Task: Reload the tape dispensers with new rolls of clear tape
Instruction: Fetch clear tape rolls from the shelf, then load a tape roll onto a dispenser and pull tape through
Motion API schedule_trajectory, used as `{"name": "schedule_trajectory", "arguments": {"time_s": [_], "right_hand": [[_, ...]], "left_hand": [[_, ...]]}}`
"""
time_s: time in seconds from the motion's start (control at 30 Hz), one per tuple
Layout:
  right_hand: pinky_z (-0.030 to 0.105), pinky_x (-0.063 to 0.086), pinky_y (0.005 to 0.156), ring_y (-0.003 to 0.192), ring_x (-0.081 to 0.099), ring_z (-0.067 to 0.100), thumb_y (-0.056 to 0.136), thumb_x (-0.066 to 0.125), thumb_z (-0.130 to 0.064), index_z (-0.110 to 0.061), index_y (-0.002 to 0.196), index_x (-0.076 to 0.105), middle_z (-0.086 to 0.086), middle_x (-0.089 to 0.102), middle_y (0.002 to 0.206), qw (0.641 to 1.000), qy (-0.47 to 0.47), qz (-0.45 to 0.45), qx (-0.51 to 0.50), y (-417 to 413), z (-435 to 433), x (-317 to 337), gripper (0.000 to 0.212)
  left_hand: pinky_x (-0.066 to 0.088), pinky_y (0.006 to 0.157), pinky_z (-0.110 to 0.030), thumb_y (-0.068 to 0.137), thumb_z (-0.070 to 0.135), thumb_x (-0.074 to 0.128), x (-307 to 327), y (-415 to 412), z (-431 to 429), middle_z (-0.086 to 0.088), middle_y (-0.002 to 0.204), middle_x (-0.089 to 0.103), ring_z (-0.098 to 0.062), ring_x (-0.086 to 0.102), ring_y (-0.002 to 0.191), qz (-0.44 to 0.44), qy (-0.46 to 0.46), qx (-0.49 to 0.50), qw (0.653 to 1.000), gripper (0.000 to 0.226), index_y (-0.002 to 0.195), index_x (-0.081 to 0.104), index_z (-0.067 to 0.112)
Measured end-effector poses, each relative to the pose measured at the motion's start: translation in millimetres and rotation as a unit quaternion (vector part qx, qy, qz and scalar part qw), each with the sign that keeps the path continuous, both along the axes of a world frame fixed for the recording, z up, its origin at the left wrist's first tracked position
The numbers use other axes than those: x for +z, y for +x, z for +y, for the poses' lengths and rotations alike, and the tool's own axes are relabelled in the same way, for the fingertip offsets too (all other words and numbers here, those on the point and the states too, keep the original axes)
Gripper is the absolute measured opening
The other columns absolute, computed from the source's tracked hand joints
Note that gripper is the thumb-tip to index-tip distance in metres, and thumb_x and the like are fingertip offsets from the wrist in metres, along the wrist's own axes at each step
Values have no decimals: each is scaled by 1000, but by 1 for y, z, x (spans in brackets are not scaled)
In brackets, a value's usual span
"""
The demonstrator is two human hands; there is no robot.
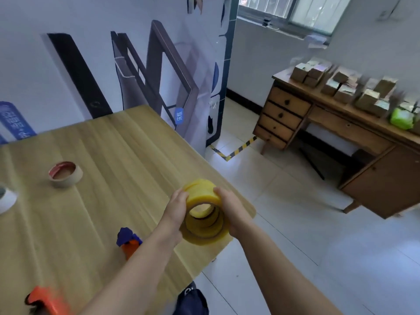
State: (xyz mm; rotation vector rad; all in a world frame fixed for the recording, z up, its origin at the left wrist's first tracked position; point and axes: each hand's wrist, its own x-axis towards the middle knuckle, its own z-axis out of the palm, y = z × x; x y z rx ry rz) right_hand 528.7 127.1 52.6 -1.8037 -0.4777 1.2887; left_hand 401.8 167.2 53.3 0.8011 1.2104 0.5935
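A: Though the far room is blurred, the wooden counter (95, 160) fills most of the view, and its right corner lies just under the grip.

B: And the grip itself?

A: The left hand (176, 209) and right hand (229, 211) press in from either side on a stack of yellowish tape rolls (202, 212), held on its side with the open core facing the camera. How many rolls are in it is hard to say; the edges smear together.

B: What lies away from the grip?

A: Far left, a nearly spent roll (66, 174) with a reddish core rests flat. Beyond it a white roll (6, 201) is cut off by the frame edge. Below-left of the grip, an orange-and-blue dispenser (128, 243) is partly hidden behind the left forearm. At the bottom-left corner an orange dispenser (46, 300) is blurred and cropped.
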Motion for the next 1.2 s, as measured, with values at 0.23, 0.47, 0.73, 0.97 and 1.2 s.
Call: {"name": "schedule_trajectory", "arguments": {"time_s": [0.23,0.47,0.73,0.97,1.2], "right_hand": [[38,44,75,76,52,19,93,46,-39,-16,93,58,4,52,83,992,-90,31,79,37,60,-43,26],[49,47,99,116,57,34,88,39,-67,-14,137,45,16,55,131,977,-182,82,73,55,97,-72,71],[52,47,96,129,46,37,81,42,-78,-18,142,39,10,45,144,968,-196,21,159,68,110,-59,86],[26,52,77,94,58,12,89,60,-44,-31,138,46,-6,61,108,948,-44,-182,257,71,108,-73,52],[37,52,82,99,59,17,86,54,-43,-32,116,62,-12,68,99,890,97,-342,286,65,113,-57,33]], "left_hand": [[46,76,-34,100,26,38,-42,28,52,-10,88,60,-26,56,89,38,-107,26,993,27,106,59,10],[40,106,-48,89,55,49,-61,38,80,-13,119,65,-31,57,116,56,-190,27,980,57,124,60,12],[41,103,-55,87,56,57,-54,44,88,-2,124,55,-30,50,117,40,-170,-10,985,37,115,52,33],[57,79,-40,94,27,54,-66,51,82,2,116,57,-24,57,104,263,-2,-11,965,45,137,43,30],[50,85,-30,92,19,51,-52,53,73,-1,119,66,-21,62,105,428,225,27,875,44,135,51,25]]}}
